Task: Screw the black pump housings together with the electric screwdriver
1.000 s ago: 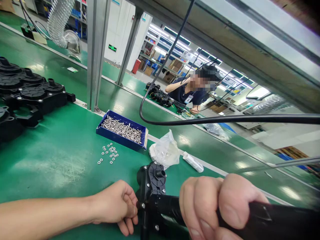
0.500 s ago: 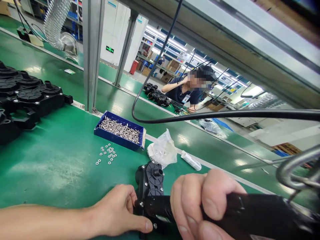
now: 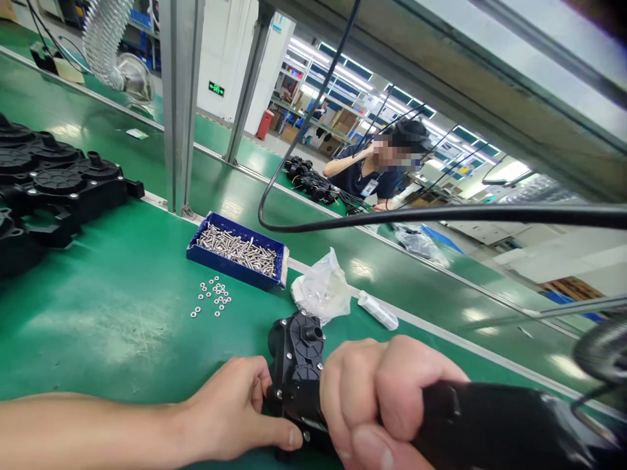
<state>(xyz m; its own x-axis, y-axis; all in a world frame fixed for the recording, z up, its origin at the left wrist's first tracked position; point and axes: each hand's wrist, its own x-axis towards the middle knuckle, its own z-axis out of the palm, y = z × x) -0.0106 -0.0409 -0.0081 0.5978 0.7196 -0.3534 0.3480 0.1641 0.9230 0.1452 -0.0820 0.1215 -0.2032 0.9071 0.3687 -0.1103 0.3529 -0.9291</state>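
Observation:
My left hand (image 3: 240, 414) grips the near left side of a black plastic housing (image 3: 294, 343), fingers curled at its edge and thumb along the front. The housing stands on the green bench top, with a short round spout and several silver screws along its rim. Wrapped around a black cylindrical power screwdriver (image 3: 490, 418) is my right hand (image 3: 382, 398). The tool lies almost level, its front end over the near part of the housing. Its tip is hidden, so I cannot tell which screw it meets.
A blue tray (image 3: 235, 273) of screws sits behind loose nuts (image 3: 215, 297). Beside it lie a clear plastic bag (image 3: 321, 287) and a white roll (image 3: 377, 310). More black housings (image 3: 63, 176) stand at left. A black cable (image 3: 392, 215) crosses ahead; a co-worker (image 3: 372, 170) sits opposite.
The view has shifted slightly. My right hand and the screwdriver sit a little further left against the housing; the left hand keeps its hold.

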